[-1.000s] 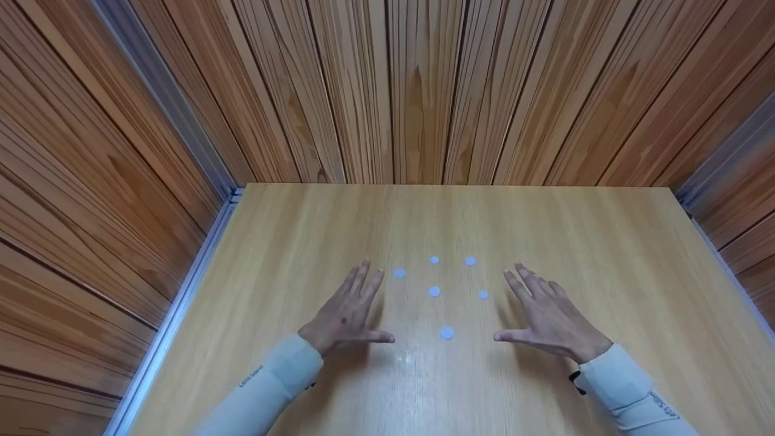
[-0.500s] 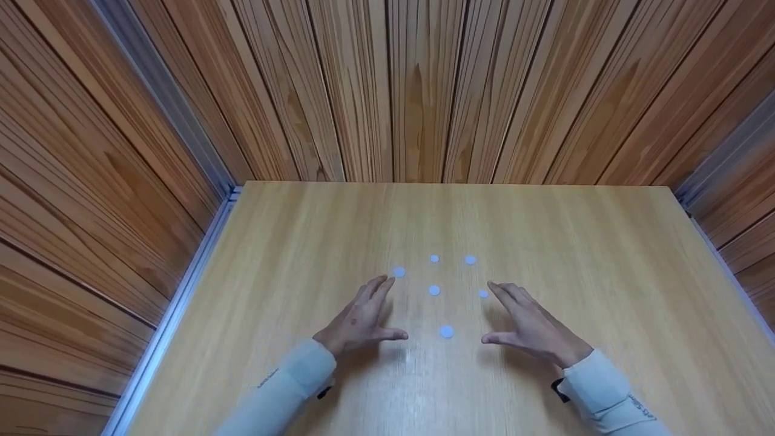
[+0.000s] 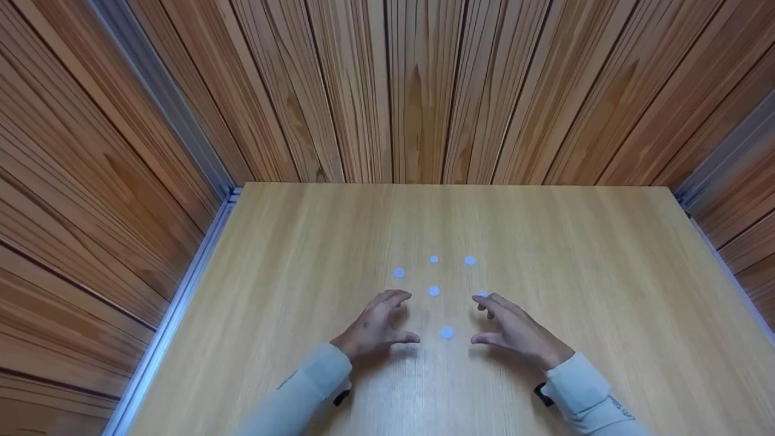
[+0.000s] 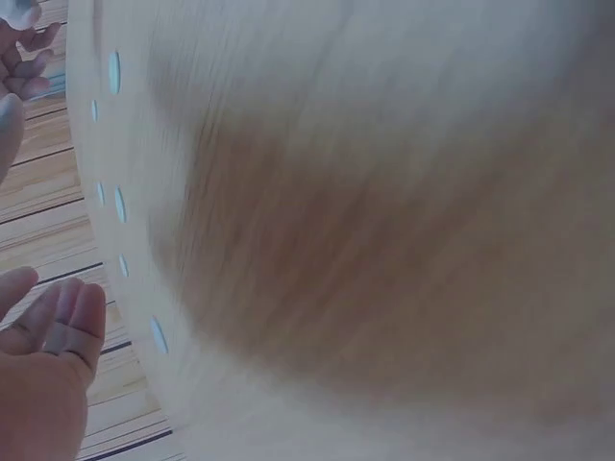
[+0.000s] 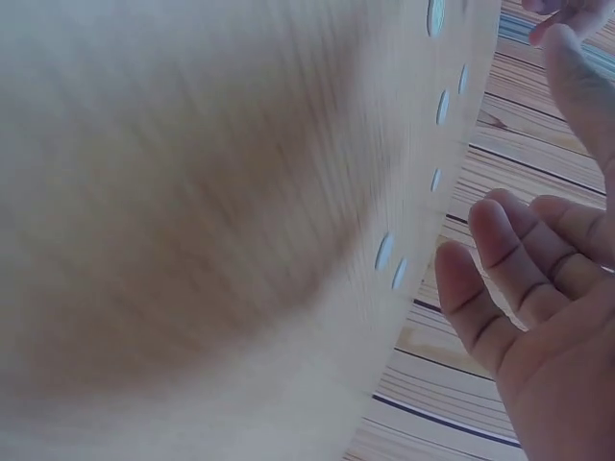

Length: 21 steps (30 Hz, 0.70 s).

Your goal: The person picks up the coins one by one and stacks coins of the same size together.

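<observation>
Several pale blue-white round dots (image 3: 434,291) lie flat, scattered over the middle of the wooden table. To their left hovers my left hand (image 3: 372,325), fingers loosely bent, thumb apart, nothing between them. Opposite it, my right hand (image 3: 517,330) takes the same shape and also holds nothing; its fingertips partly cover one dot at the right. Between the two thumbs lies the nearest dot (image 3: 447,332). In the left wrist view the fingers (image 4: 86,317) show above the surface, and the right wrist view shows relaxed fingers (image 5: 495,240) with no object.
The light wooden table (image 3: 303,242) fills the lower view. Wood-plank walls (image 3: 418,91) rise at the back and sides. A metal rail (image 3: 175,315) runs along the table's left edge. Both forearms wear pale sleeves with a dark piece at each wrist.
Both hands have moved inward and slightly toward the person, closer to each other. Their fingers have gone from spread and straight to loosely bent. The dots have stayed in place.
</observation>
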Available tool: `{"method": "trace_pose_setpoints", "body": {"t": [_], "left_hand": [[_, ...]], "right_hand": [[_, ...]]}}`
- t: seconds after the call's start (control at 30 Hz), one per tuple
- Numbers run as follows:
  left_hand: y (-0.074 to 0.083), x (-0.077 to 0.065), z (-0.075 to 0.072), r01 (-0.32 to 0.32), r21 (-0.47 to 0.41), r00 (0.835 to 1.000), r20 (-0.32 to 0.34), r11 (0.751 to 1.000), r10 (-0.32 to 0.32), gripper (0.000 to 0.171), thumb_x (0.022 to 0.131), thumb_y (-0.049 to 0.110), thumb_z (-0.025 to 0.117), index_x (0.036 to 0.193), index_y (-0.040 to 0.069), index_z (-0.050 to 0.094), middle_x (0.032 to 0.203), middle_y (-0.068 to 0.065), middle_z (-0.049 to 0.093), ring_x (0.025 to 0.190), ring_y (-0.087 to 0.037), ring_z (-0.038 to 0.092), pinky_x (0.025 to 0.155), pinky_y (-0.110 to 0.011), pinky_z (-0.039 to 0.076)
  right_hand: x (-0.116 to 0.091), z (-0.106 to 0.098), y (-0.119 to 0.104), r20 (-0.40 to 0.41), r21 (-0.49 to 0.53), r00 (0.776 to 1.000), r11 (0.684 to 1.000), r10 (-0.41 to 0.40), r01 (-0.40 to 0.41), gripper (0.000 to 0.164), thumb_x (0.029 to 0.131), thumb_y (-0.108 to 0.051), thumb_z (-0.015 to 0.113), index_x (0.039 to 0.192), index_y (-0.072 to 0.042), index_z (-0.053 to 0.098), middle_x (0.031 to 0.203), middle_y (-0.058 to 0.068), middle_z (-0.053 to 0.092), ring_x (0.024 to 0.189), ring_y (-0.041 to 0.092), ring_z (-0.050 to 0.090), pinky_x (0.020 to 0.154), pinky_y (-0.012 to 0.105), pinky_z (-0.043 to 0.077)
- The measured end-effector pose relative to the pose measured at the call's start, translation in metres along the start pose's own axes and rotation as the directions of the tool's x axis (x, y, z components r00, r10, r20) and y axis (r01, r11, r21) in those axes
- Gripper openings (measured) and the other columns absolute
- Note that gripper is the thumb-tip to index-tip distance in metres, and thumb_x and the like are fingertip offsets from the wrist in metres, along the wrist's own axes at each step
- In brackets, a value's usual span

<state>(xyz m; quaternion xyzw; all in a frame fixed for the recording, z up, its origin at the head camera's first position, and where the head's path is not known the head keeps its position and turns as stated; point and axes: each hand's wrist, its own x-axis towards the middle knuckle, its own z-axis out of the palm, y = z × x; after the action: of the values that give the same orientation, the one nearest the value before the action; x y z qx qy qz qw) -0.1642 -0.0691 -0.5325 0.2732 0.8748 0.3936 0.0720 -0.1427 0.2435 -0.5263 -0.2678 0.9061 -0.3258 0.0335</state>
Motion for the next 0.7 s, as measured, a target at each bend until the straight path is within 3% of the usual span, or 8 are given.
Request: {"method": "trace_pose_setpoints", "body": {"t": [0.3,0.7], "left_hand": [[0.004,0.008,0.013,0.094,-0.105,0.996,0.011,0.99,-0.094,0.066,0.079,0.025,0.086,0.135,0.004,0.058,0.134,-0.008,0.06,0.116,-0.023,0.058,0.101,-0.036,0.045],[0.004,0.021,0.031,0.134,-0.203,0.991,0.023,0.97,-0.132,0.046,0.081,0.023,0.085,0.121,0.006,0.07,0.116,-0.001,0.069,0.104,-0.015,0.06,0.092,-0.032,0.048]], "right_hand": [[0.006,0.01,-0.001,0.009,0.046,1.0,0.999,0.011,-0.012,0.06,0.085,-0.022,0.08,0.132,0.006,0.055,0.111,0.009,0.063,0.097,0.027,0.059,0.083,0.038,0.05],[0.017,0.021,-0.002,0.046,0.144,0.997,0.987,0.064,-0.07,0.049,0.086,-0.016,0.079,0.125,0.007,0.062,0.092,-0.001,0.063,0.082,0.01,0.057,0.076,0.029,0.051]]}}
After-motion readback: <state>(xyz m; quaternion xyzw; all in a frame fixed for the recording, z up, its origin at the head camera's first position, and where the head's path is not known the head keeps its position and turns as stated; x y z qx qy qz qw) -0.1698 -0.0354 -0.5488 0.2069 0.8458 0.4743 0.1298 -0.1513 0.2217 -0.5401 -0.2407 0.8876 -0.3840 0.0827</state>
